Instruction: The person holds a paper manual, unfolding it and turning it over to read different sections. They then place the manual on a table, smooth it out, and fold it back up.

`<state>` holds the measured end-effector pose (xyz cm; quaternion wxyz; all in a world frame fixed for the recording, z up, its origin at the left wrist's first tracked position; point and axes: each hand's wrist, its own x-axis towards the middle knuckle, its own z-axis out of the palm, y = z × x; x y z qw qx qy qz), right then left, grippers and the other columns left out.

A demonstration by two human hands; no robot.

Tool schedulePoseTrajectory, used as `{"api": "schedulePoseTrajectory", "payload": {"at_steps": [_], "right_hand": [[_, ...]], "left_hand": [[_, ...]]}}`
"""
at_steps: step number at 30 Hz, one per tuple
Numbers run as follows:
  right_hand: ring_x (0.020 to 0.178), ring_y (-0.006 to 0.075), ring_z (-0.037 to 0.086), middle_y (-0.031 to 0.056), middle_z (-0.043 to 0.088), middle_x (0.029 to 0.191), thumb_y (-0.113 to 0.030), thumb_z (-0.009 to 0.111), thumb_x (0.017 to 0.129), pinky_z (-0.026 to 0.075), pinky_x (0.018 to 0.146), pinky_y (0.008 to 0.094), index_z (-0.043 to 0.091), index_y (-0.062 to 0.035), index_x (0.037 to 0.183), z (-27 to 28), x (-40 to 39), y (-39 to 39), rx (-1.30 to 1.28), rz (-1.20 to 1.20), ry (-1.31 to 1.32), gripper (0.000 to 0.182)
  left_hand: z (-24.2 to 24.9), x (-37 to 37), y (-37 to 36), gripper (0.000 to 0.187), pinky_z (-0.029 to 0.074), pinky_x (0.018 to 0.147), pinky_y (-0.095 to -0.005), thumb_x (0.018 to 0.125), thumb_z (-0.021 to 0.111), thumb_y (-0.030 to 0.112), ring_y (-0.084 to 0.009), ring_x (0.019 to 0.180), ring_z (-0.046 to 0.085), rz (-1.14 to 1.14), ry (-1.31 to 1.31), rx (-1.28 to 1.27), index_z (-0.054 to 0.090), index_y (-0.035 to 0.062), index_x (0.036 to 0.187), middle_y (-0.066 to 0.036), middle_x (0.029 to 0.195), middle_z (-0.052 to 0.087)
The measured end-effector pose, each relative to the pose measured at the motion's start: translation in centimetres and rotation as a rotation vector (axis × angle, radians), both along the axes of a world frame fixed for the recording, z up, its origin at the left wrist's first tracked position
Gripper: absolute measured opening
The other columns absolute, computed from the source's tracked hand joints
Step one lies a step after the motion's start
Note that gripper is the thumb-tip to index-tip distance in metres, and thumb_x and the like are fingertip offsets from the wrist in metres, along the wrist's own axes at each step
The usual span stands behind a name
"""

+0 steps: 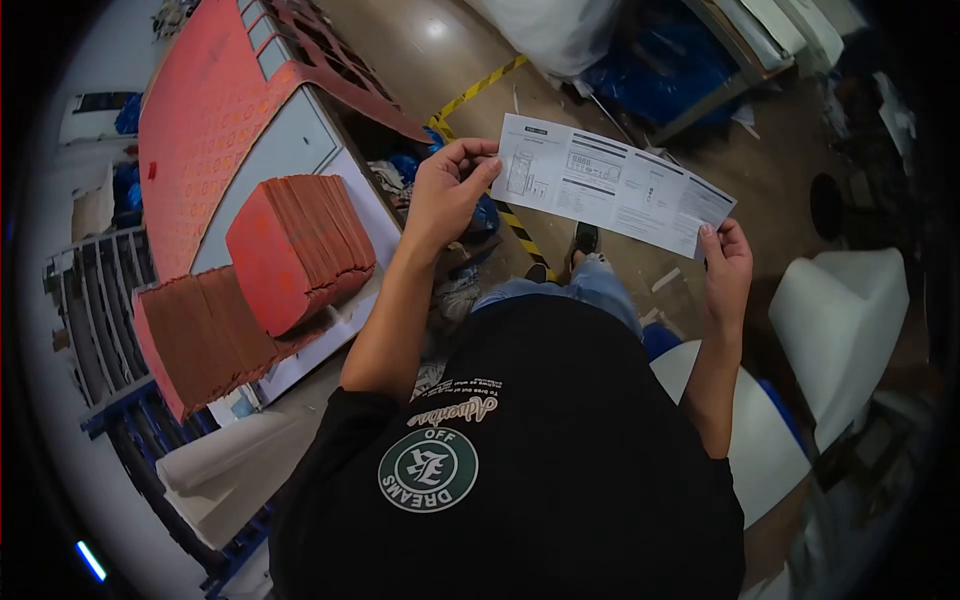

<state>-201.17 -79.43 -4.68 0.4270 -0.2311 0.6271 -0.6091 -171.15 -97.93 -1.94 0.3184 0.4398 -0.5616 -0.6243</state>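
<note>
A printed instruction leaflet (610,185) is stretched out between my two hands, with fold lines, small text and drawings of a device on its panels. My left hand (452,190) pinches its left edge between thumb and fingers. At the lower right corner, my right hand (727,255) grips the paper the same way. The leaflet is held up above the floor, tilted down towards the right. Its print is too small to read.
To the left, stacks of red-faced, brown-edged sheets (300,250) stand on a table beside a large red perforated sheet (215,110). Yellow-black tape (480,88) marks the floor (430,40). White foam-like sheeting (840,320) is at right. A paper roll (225,465) lies lower left.
</note>
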Motion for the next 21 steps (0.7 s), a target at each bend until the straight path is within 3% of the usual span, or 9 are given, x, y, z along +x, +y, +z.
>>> {"api": "schedulePoseTrajectory", "payload": {"at_steps": [7,11,15,21], "right_hand": [[0.08,0.0072,0.059,0.0065,0.067,0.093,-0.012,0.059,0.096,0.048,0.077,0.0221,0.058,0.001,0.102,1.3,-4.2,-15.2,-0.102,0.3,-0.169,0.014],[0.082,0.0078,0.061,0.0078,0.068,0.093,-0.011,0.058,0.096,0.049,0.078,0.0224,0.058,0.0014,0.102,0.5,-4.5,-22.8,-0.059,0.457,-0.068,0.014],[0.083,0.0076,0.061,0.0072,0.068,0.093,-0.01,0.059,0.096,0.049,0.078,0.0227,0.058,0.0009,0.102,-0.2,-2.3,-30.3,-0.043,0.544,-0.078,0.013],[0.085,0.0076,0.061,0.0064,0.067,0.095,-0.01,0.06,0.095,0.048,0.081,0.0225,0.058,0.0012,0.102,0.2,2.8,-42.5,-0.012,0.644,-0.096,0.013]], "left_hand": [[2.7,0.0,-5.3,0.021,0.048,0.077,-0.0213,0.092,0.062,0.005,-0.0076,0.085,0.06,0.272,-0.012,-0.021,0.06,-0.0051,0.11,-0.004,0.094,0.066],[3.0,1.3,-8.2,0.021,0.048,0.078,-0.022,0.092,0.061,0.005,-0.0082,0.085,0.06,0.412,-0.01,-0.001,0.06,-0.0053,0.11,-0.006,0.094,0.066],[3.1,3.1,-12.2,0.02,0.048,0.078,-0.0223,0.092,0.06,0.004,-0.0089,0.086,0.061,0.507,-0.022,-0.023,0.06,-0.0054,0.11,-0.006,0.096,0.067],[0.3,5.3,-20.3,0.019,0.048,0.085,-0.0239,0.095,0.056,0.004,-0.0106,0.093,0.061,0.885,0.075,-0.142,0.06,-0.0049,0.111,-0.007,0.102,0.066]]}}
